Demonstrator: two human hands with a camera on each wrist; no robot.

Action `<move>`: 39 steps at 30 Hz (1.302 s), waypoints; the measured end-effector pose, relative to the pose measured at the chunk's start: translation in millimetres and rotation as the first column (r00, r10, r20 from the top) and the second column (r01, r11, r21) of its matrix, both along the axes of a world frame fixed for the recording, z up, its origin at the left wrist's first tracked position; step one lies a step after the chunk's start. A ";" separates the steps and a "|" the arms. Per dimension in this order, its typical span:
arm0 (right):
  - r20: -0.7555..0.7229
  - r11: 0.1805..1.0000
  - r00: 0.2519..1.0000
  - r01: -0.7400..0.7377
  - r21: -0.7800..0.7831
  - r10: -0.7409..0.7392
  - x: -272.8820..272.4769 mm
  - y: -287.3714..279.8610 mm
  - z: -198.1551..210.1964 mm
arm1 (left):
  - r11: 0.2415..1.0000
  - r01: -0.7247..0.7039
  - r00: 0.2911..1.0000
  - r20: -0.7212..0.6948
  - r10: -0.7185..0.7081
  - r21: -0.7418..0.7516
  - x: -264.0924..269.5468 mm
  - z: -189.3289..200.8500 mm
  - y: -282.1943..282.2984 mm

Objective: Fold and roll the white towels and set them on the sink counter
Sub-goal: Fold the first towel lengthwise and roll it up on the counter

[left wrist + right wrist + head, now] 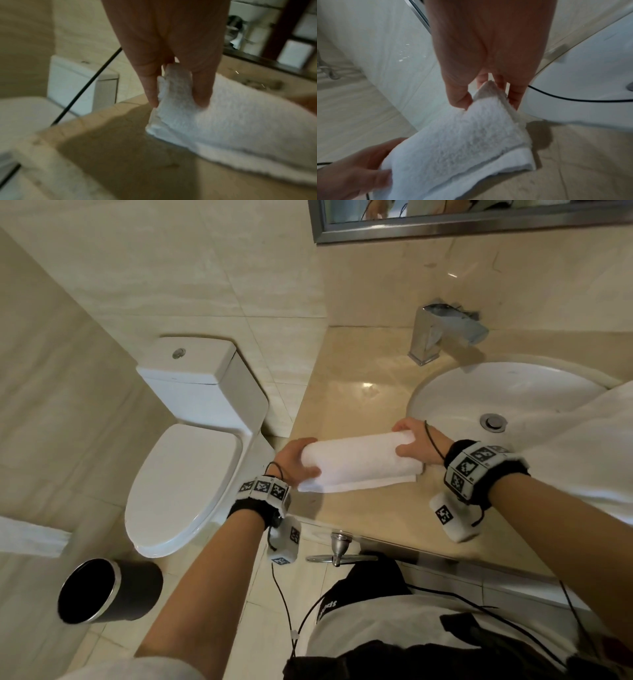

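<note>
The forearms are seen nearest the head camera, reaching out over the table (346, 378) edge. Between them a towel (359, 460), rolled almost to its end, is held across the table just left of the sink (445, 392). It is judged to be held at both ends so that the roll is kept even and tight while the last flat flap, lying on the table beneath the roll, is taken in.

The left hand (296, 460) is curled round the roll's left end, with thumb on the near side and fingers (202, 94) pressed into the cloth. The right hand (416, 445) is likewise wrapped round the right end, thumb in front, fingers behind. A second white cloth is seen draped over the sink's right side.
</note>
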State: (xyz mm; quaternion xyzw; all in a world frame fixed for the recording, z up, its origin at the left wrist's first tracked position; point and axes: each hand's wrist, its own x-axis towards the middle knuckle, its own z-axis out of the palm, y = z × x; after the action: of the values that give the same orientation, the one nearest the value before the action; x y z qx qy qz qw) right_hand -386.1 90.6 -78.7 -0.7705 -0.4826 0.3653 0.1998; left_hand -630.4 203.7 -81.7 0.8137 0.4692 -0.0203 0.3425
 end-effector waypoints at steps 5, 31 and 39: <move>0.088 0.993 0.990 -0.106 -0.051 0.110 -2.0 -8.0 2.0 | 0.802 -0.264 0.810 0.328 0.486 -0.536 -8.8 2.9 -0.9; 0.090 0.947 0.973 0.228 -0.228 -0.213 -25.5 -26.2 15.6 | 0.893 -0.066 0.986 0.106 0.126 -0.444 -20.4 6.8 -16.5; -0.057 0.954 0.997 0.035 -0.297 -0.054 -13.3 -29.1 9.0 | 0.946 -0.134 0.984 0.074 0.163 -0.296 -23.1 -12.5 -14.9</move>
State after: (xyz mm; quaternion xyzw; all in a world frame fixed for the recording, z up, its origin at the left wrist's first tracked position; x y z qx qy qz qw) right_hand -399.4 61.5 -69.7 -0.7904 -0.3982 0.4534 0.1059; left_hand -653.6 188.8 -94.3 0.7170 0.5038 -0.0231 0.4812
